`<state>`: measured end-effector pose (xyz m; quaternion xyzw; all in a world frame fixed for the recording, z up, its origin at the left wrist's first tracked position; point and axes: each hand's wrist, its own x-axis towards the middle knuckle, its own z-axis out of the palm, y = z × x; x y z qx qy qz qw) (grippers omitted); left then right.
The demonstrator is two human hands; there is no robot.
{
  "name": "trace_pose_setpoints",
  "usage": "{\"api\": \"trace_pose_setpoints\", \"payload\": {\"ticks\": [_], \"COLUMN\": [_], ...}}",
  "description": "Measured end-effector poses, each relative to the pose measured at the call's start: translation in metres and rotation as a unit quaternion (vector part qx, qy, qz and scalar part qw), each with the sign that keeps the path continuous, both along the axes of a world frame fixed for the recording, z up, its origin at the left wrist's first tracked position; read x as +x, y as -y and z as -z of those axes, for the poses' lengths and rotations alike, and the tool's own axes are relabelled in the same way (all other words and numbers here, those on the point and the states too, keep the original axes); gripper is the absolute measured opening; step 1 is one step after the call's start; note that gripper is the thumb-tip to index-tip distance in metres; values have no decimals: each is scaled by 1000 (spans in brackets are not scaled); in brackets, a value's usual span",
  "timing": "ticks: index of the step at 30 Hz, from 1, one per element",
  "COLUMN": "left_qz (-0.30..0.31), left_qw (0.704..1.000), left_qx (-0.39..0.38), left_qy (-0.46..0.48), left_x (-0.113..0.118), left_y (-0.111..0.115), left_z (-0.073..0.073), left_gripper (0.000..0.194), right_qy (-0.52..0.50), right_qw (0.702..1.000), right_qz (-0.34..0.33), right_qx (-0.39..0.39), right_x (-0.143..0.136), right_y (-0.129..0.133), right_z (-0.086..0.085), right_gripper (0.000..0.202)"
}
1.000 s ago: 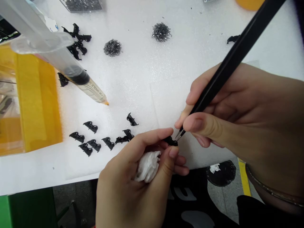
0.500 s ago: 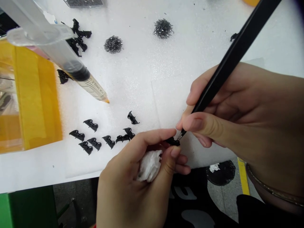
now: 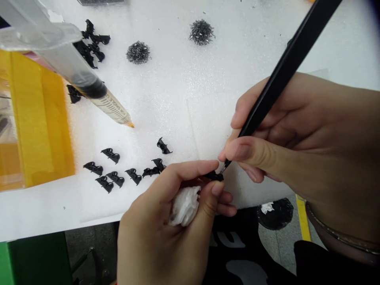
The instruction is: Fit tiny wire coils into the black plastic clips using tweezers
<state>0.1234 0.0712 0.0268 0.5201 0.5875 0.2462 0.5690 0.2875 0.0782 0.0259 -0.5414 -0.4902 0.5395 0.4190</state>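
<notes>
- Head view: the small black molded part (image 3: 219, 177) sits in the fingers of the left hand (image 3: 166, 235), raised at the near edge of the white foam sheet (image 3: 166, 87).
- The left hand pinches it between thumb and index fingertip, with a crumpled white tissue (image 3: 184, 206) tucked in the palm.
- The right hand (image 3: 314, 142) squeezes long black tweezers (image 3: 285, 67) between thumb and fingers; their bright, fine tips meet the part's right end. Whether they grip anything there cannot be told.
- The part is likely very light and fairly stiff, like hard plastic; its thin hooks and loops look easy to bend or snap.
- Its smooth skin may slip or twist under a hard pinch, so the thicker body seems the best hold, clear of the slender ends.
- The tweezers look rigid and easy to steady along the shaft; the tissue should be soft and squash readily.
- In looks the part is dark black and mostly covered by fingers; similar loose black parts (image 3: 110, 155) at the near left show flat, angular backs, curved loops and pointed ends.
- Farther off lie two piles of tiny metallic pieces, one left (image 3: 138, 53) and one right (image 3: 201, 32); a clear syringe (image 3: 114, 107) with an orange tip slants in from the left, near a yellow bin (image 3: 44, 130).
</notes>
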Motion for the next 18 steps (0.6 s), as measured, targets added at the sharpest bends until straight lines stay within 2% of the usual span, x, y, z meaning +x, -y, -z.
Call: {"api": "trace_pose_setpoints", "payload": {"ticks": [4,18], "left_qz": [-5,-3], "left_qw": [1000,1000], "left_qx": [1,-4], "left_qy": [0,14], "left_x": [1,2], "left_y": [0,-1], "left_z": [1,2], "left_gripper": [21,22], "right_qy": [20,60], "right_qw": [999,998], "right_qz": [4,-8], "right_qx": [28,23], "right_x": [-2,3], "right_y": [0,1], "right_z": [1,1], "right_gripper": [19,25]}}
